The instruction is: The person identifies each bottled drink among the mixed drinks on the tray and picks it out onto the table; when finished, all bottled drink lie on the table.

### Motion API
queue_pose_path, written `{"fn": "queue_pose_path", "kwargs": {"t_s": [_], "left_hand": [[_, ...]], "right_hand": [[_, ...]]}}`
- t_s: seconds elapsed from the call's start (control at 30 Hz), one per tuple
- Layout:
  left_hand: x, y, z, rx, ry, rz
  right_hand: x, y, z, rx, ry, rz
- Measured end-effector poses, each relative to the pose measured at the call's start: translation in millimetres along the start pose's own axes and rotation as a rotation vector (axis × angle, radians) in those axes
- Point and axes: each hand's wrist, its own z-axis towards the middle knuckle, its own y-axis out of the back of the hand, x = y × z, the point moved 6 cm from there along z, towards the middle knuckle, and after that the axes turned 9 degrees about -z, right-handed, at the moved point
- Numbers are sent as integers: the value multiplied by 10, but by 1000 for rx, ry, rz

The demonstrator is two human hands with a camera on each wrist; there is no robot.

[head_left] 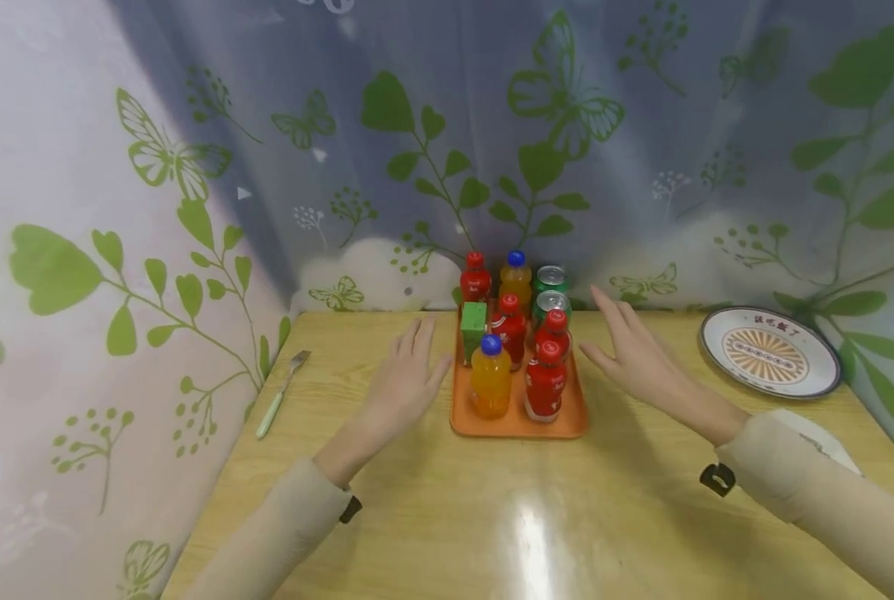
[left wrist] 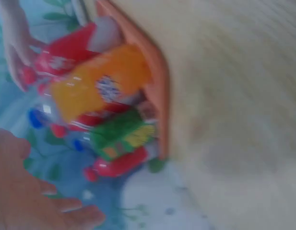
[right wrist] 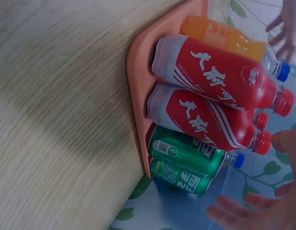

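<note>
Approach phase, judging by posture: left hand (head_left: 405,379) and right hand (head_left: 637,354) flanking the orange tray (head_left: 517,421) mid-table, one per long side, neither touching it yet. Fingers on both straight and loosely spread, holding nothing. Tray loaded: two orange bottles (head_left: 490,377), several red bottles (head_left: 545,380), two green cans (head_left: 551,302) at the back right, a green carton (head_left: 473,328) on the left. Everything upright and packed close. Wrist views confirm a gap between fingertips and tray rim; left wrist view blurred, so no detail there. Likely next: close in on both long edges together and get fingers under the lip, evenly. Tall bottles look tippy, so keep level and slow. Fork (head_left: 282,393) well off to the left, patterned plate (head_left: 769,352) far right, both clear of the path.
</note>
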Motion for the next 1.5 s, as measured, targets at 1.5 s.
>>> {"fn": "queue_pose_path", "kwargs": {"t_s": [1.5], "left_hand": [[655, -1036, 662, 218, 325, -586]], "right_hand": [[-130, -701, 220, 244, 9, 501]]}}
